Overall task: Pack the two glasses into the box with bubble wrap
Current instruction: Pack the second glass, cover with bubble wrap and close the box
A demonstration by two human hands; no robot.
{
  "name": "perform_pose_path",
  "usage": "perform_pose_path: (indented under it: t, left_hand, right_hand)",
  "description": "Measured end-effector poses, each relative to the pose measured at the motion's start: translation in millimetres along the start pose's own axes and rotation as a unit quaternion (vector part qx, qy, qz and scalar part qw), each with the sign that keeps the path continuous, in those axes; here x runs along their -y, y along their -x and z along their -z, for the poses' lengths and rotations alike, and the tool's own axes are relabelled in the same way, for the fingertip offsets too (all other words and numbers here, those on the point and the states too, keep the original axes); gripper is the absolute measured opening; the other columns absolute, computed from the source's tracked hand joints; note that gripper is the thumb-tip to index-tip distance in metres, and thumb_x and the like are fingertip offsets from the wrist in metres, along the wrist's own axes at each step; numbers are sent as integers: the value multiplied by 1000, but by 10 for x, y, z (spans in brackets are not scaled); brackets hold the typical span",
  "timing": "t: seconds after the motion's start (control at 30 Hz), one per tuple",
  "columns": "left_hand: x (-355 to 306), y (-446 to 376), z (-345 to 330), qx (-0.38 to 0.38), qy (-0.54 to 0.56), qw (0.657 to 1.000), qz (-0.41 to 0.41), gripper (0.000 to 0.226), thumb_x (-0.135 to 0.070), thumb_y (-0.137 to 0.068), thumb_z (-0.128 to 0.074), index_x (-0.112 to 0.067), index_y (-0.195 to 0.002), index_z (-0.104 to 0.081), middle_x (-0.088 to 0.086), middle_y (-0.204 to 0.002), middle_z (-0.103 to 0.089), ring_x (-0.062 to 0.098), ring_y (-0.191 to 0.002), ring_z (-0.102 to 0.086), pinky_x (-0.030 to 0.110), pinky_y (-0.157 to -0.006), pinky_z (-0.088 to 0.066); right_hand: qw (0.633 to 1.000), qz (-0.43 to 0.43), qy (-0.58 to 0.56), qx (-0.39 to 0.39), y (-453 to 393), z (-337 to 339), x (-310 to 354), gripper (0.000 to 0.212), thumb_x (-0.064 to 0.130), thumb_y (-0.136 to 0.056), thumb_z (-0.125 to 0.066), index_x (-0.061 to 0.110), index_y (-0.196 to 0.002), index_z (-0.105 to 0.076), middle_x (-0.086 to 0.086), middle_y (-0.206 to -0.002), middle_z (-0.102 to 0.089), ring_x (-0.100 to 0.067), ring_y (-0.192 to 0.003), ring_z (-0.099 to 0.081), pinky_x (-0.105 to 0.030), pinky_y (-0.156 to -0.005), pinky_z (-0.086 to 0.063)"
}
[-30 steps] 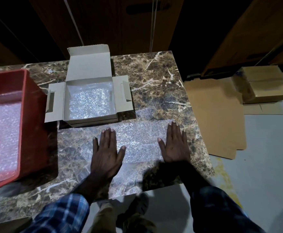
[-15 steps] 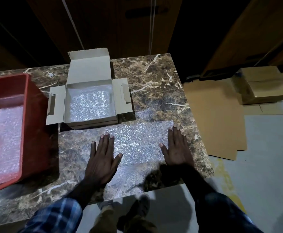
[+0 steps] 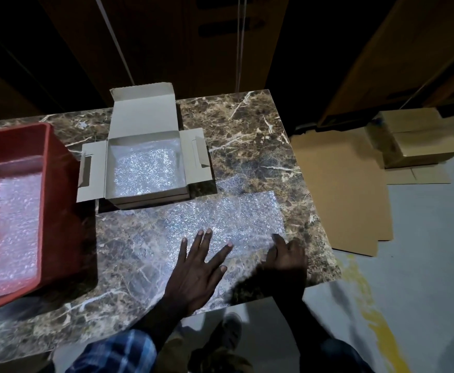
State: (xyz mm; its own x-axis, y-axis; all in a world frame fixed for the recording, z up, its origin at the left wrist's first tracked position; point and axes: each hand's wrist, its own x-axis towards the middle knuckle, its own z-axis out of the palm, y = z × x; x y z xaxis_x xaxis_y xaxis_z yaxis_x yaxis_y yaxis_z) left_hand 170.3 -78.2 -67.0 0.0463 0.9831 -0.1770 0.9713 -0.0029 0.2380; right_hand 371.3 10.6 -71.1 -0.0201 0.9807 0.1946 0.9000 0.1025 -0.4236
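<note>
An open cardboard box (image 3: 94, 170) stands on the marble table, lid and side flaps spread, its floor lined with bubble wrap (image 3: 146, 169). In front of it a loose sheet of bubble wrap (image 3: 228, 222) lies flat on the table. My left hand (image 3: 197, 267) presses flat on the sheet's near edge with fingers spread. At the sheet's near right corner sits my right hand (image 3: 287, 258), fingers bent at the sheet's edge; a grip cannot be made out. No glasses are in view.
A red plastic bin (image 3: 56, 211) with bubble wrap inside fills the table's left side. The table's right edge (image 3: 317, 205) drops to a floor with flat cardboard (image 3: 341, 189) and stacked cartons (image 3: 419, 141). Dark wooden panels stand behind.
Both hands slid back toward me along the sheet. My right hand went from lying flat to bent fingers at the near right corner. The view shifted slightly.
</note>
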Motion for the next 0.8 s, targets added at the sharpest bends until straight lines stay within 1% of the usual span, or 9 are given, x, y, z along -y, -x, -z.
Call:
perform_pose_path:
  t: [0.13, 0.27, 0.37, 0.47, 0.53, 0.63, 0.73, 0.77, 0.8]
  left_hand:
    - [-12, -9, -31, -7, -18, 1000, 5, 50, -55, -107, -18, -47, -156, -15, 10, -167, 7, 28, -154, 12, 57, -120, 2]
    - [-16, -6, -14, 10, -11, 1000, 9, 51, -58, -105, -12, -48, -156, -14, 9, -167, 12, 26, -152, 18, 57, -120, 6]
    - [-14, 1, 14, 8, -8, 1000, 11, 52, -59, -105, -13, -47, -156, -13, 8, -167, 10, 25, -153, 17, 56, -120, 8]
    - [-24, -2, 102, -13, 86, 996, 25, 57, -58, -104, -8, -41, -156, -21, 4, -168, -5, 18, -154, 7, 49, -123, 5]
    - [10, -10, 169, -51, 249, 965, 66, 55, -54, -104, -14, -38, -152, -35, -3, -162, -30, 10, -151, -19, 44, -123, -13]
    - [94, -53, 377, -174, 453, 846, 221, 36, -38, -106, -39, -26, -127, -64, 4, -124, -70, 11, -99, -68, 27, -89, -51]
    - [189, -171, 672, -186, 736, 550, 347, 43, -42, -102, -50, -5, -98, -72, 14, -83, -74, 20, -64, -66, 27, -59, -50]
    - [230, -193, 730, -178, 768, 500, 359, 44, -41, -100, -55, -1, -92, -71, 12, -71, -70, 20, -55, -61, 26, -50, -46]
    - [256, -212, 765, -170, 774, 489, 364, 38, -36, -97, -62, 1, -89, -69, 11, -66, -65, 21, -52, -57, 24, -48, -43]
  right_hand:
    - [996, -15, -78, 37, -40, 74, 31, 41, 22, -92, -41, 5, -107, -75, -17, -74, -68, -32, -68, -67, -36, -67, -56]
    - [977, -71, -198, -42, -16, 162, 271, 25, 19, -87, -58, 11, -99, -78, -9, -82, -75, -24, -71, -70, -28, -69, -55]
    - [961, -97, -256, -38, 0, 178, 476, 36, 39, -88, -59, 18, -114, -75, -5, -102, -76, -22, -85, -73, -38, -74, -60]
    - [977, 94, -183, -53, 73, 152, 663, 36, 26, -95, -56, 5, -120, -69, -15, -119, -70, -29, -109, -68, -47, -96, -54]
    - [960, 222, -166, -48, 140, 128, 809, 35, 18, -99, -45, 1, -118, -68, -17, -125, -67, -30, -122, -61, -49, -105, -46]
    - [929, 332, -163, -12, 276, 35, 952, 34, 9, -97, -44, 2, -121, -68, -13, -133, -63, -28, -133, -53, -54, -108, -41]
    - [908, 386, -159, 22, 401, -121, 991, 31, 5, -91, -52, 4, -115, -71, -12, -132, -64, -28, -135, -50, -57, -109, -39]
    - [903, 400, -154, 42, 430, -171, 995, 28, 6, -91, -52, 6, -112, -71, -12, -132, -64, -28, -135, -50, -57, -108, -39]
    - [897, 412, -148, 61, 451, -208, 993, 27, 7, -91, -52, 8, -111, -70, -13, -132, -64, -29, -135, -50, -58, -107, -39]
